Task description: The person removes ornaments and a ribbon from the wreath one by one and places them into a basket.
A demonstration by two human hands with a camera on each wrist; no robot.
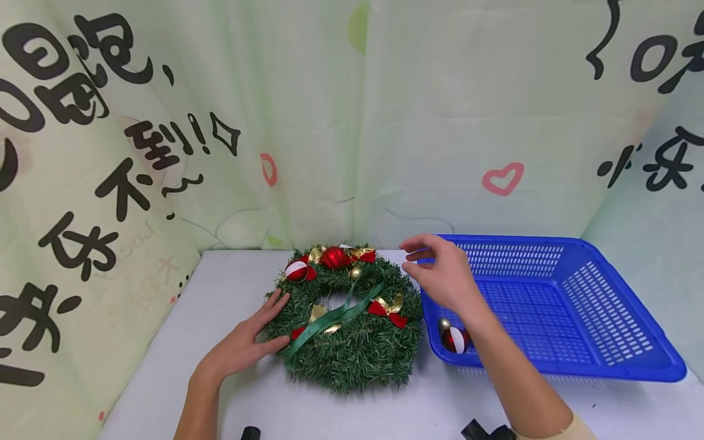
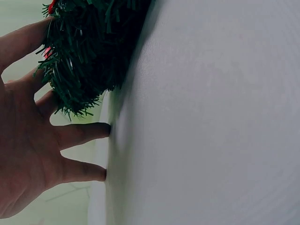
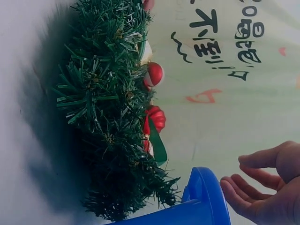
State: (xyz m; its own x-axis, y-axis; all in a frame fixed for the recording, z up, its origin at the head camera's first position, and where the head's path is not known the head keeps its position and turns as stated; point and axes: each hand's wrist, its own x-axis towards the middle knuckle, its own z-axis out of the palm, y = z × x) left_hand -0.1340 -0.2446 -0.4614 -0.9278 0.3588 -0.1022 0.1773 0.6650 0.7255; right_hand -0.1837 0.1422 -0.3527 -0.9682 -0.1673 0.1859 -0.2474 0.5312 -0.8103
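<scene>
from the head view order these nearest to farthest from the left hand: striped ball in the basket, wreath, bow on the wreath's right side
1. Wreath: touching the left hand, just right of it.
2. Bow: on the wreath's right side.
3. Striped ball: farthest right, in the blue basket's near left corner.

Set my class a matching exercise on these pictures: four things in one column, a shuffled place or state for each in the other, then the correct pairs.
Things:
1. Left hand
2. Right hand
3. Green ribbon
4. Blue basket

Places or states:
A. Lying across the wreath
B. Raised, holding nothing
C. To the wreath's right in the head view, with ornaments inside
D. Touching the wreath's left side

Pairs: 1-D, 2-B, 3-A, 4-C
</scene>
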